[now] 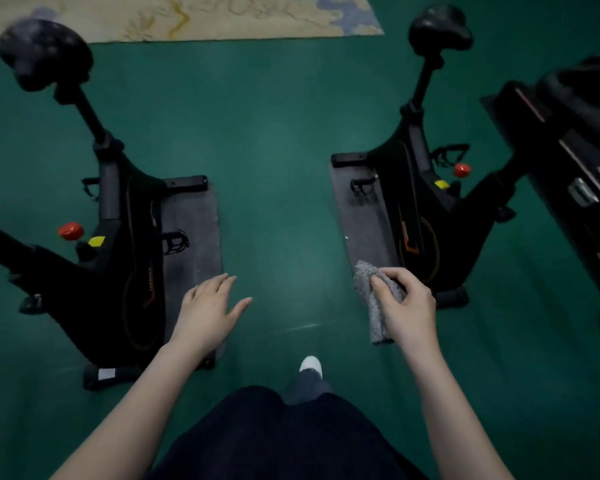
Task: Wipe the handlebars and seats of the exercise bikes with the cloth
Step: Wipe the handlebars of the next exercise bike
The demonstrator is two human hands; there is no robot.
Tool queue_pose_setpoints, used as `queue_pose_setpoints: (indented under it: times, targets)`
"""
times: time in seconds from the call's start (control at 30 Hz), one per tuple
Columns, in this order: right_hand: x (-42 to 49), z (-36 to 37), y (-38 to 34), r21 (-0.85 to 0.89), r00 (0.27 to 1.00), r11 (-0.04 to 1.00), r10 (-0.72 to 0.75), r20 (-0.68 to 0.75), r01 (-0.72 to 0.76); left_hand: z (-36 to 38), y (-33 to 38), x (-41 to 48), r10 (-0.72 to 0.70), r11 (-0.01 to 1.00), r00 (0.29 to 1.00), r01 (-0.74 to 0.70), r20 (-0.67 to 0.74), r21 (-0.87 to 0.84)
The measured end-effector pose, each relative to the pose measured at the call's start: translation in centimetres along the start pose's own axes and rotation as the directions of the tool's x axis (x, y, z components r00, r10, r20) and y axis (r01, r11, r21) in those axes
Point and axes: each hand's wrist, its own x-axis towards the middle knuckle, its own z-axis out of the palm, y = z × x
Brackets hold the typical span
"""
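Observation:
Two black exercise bikes flank a strip of green floor. The left bike [118, 244] has its black seat [45, 51] at the upper left; the right bike [416, 202] has its seat [439, 27] at the top right. Neither bike's handlebars show clearly. My right hand [404, 306] pinches a grey cloth [374, 306] that hangs down, held in the air near the right bike's base. My left hand [208, 313] is held out flat with straight fingers, empty, beside the left bike's mat.
Each bike stands on a dark grey mat [191, 237]. A third black machine [575, 161] sits at the far right. A pale patterned rug [194, 15] lies at the back. My white shoe [311, 365] is on the green floor [274, 150] between the bikes.

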Motion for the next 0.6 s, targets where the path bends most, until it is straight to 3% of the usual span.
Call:
queue_pose_setpoints:
  times: [0.27, 0.6]
  targets:
    - [8.4, 0.7, -1.1, 0.004, 0.980, 0.996, -0.086, 0.181, 0.086, -0.9, 2.3, 1.2, -0.211, 0.973, 0.976, 0.204, -0.058, -0.106]
    - [15.5, 8.9, -5.9, -0.002, 0.862, 0.957, -0.261, 0.434, 0.290, -2.4, 0.0, 6.8, -0.394, 0.902, 0.918, 0.374, -0.054, -0.217]
